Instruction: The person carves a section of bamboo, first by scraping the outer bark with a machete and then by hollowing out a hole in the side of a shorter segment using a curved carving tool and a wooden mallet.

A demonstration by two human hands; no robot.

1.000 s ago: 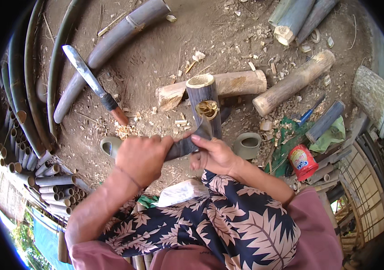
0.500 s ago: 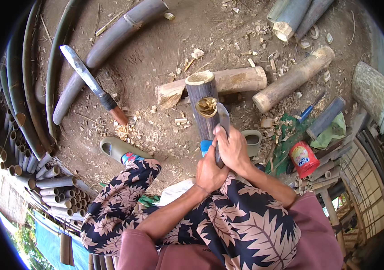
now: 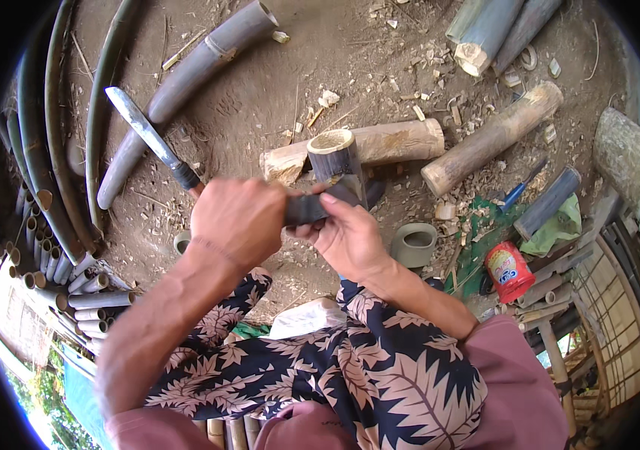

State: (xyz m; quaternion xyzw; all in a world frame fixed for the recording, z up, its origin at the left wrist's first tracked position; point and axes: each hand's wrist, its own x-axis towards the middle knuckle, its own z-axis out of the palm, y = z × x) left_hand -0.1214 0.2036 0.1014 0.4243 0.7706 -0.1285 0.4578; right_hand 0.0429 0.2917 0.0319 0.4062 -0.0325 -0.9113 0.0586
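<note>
A dark bamboo section with a pale cut rim stands in front of me, its upper end in front of a pale log. Over its lower part I hold a short knife with a dark, thick handle, turned roughly crosswise. My left hand is closed in a fist around the handle's left end. From the right, my right hand grips the knife's other end, thumb along it. The blade is mostly hidden and blurred. Behind the hands, the side hole in the bamboo is largely covered.
A long knife rests against a bamboo pole at left. To the right lie another log, a blue-handled tool, a short dark bamboo piece and a red tub. Wood chips litter the dirt floor.
My left hand has risen from my lap and moved left and forward. The knife has swung from upright to crosswise over the bamboo, and my right hand has shifted slightly left.
</note>
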